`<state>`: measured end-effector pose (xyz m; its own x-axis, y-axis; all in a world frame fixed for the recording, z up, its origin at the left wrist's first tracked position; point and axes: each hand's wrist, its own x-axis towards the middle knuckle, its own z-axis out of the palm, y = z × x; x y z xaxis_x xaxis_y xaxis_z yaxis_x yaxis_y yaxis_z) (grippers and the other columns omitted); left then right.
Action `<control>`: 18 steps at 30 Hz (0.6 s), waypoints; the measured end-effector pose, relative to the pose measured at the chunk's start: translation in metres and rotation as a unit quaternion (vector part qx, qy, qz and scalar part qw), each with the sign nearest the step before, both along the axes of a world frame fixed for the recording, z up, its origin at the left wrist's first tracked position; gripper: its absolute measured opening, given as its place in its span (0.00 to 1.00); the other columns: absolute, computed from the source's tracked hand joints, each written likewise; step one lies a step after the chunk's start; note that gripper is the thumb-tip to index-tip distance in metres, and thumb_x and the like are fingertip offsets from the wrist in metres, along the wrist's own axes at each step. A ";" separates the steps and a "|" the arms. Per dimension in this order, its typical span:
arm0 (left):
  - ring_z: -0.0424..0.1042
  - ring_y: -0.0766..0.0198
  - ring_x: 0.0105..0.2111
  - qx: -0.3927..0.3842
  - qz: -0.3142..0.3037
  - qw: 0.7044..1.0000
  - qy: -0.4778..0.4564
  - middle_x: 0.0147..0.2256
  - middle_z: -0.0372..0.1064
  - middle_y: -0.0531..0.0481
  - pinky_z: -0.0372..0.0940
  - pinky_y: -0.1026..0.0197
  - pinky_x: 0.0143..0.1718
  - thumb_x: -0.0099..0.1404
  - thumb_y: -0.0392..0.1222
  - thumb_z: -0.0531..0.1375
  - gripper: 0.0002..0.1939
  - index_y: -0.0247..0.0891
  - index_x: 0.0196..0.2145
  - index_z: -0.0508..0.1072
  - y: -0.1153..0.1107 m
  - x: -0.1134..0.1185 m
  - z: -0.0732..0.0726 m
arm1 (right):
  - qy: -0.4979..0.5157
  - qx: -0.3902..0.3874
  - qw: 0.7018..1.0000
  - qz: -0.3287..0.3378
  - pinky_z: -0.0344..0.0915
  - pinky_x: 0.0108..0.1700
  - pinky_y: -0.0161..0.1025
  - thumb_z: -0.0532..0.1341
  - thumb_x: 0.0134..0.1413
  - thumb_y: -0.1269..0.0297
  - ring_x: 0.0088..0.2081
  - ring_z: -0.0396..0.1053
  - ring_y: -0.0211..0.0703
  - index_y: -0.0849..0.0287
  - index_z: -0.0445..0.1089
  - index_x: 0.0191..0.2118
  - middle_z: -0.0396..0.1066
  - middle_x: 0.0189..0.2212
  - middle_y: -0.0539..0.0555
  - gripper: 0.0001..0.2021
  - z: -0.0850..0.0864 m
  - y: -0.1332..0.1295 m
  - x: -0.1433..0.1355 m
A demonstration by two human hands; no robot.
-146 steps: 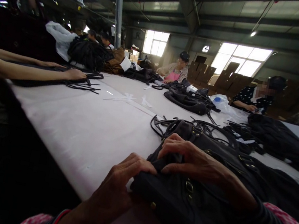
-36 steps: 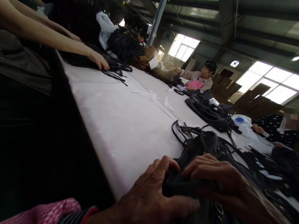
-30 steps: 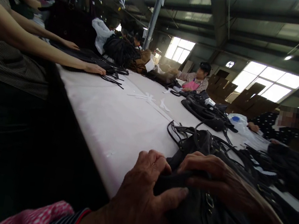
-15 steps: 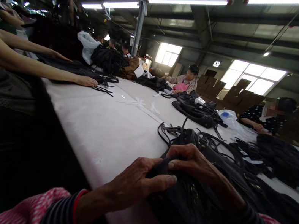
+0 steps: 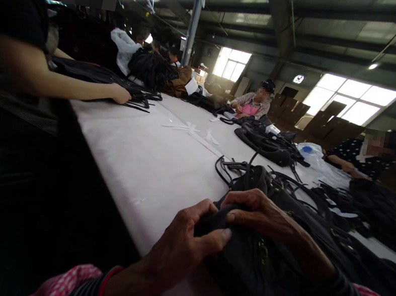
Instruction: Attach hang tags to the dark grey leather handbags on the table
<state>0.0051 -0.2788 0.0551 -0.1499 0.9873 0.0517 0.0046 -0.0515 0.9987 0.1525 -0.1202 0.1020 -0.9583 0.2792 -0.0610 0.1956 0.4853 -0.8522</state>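
A black bag (image 5: 272,289) with brass-coloured fittings lies at the near right of the white table (image 5: 120,154). My left hand (image 5: 192,236) grips the bag's edge, thumb on the near side and fingers on the far side. Close beside it, my right hand (image 5: 258,209) pinches the same edge from above, thumb and fingers closed on the dark material. The fingertips of both hands are partly hidden by the bag. Beyond my hands lies another black bag (image 5: 256,178) with thin straps trailing over the tabletop.
At the left, a person's hand (image 5: 121,94) rests on a black bag (image 5: 92,72). More black bags (image 5: 263,147), white paper strips (image 5: 190,127) and a clear plastic bag (image 5: 318,161) lie farther back. Two people (image 5: 253,104) work across the table.
The person at the left has leaned closer, their head now at the top left. My view has shifted slightly. My left fingers are bent more tightly against the bag's edge.
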 end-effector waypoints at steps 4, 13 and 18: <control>0.59 0.67 0.30 0.003 -0.021 0.999 -0.032 0.29 0.60 0.56 0.57 0.64 0.31 0.64 0.52 0.64 0.15 0.38 0.35 0.67 0.003 -0.002 -0.001 | -0.012 -0.014 1.000 0.018 0.63 0.34 0.33 0.64 0.61 0.46 0.33 0.66 0.39 0.63 0.77 0.42 0.71 0.31 0.51 0.21 -0.004 0.006 0.000; 0.60 0.65 0.30 -0.018 0.067 0.995 0.065 0.27 0.60 0.56 0.54 0.64 0.30 0.67 0.58 0.61 0.18 0.40 0.31 0.67 0.001 0.010 -0.004 | -0.025 -0.082 0.996 -0.028 0.62 0.26 0.33 0.66 0.56 0.43 0.27 0.65 0.39 0.61 0.77 0.35 0.69 0.25 0.51 0.22 -0.004 0.002 -0.003; 0.59 0.66 0.30 -0.018 0.114 0.993 -0.017 0.28 0.60 0.56 0.55 0.64 0.30 0.66 0.54 0.61 0.16 0.40 0.30 0.66 -0.004 0.018 -0.014 | -0.028 -0.072 0.997 -0.016 0.66 0.31 0.35 0.67 0.54 0.42 0.31 0.67 0.42 0.59 0.77 0.34 0.71 0.28 0.51 0.21 -0.003 -0.004 -0.012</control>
<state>0.0236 -0.2828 0.0407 -0.3707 0.9287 0.0074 -0.0220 -0.0167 0.9996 0.1405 -0.1242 0.0991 -0.9430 0.2945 -0.1550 0.2578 0.3519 -0.8998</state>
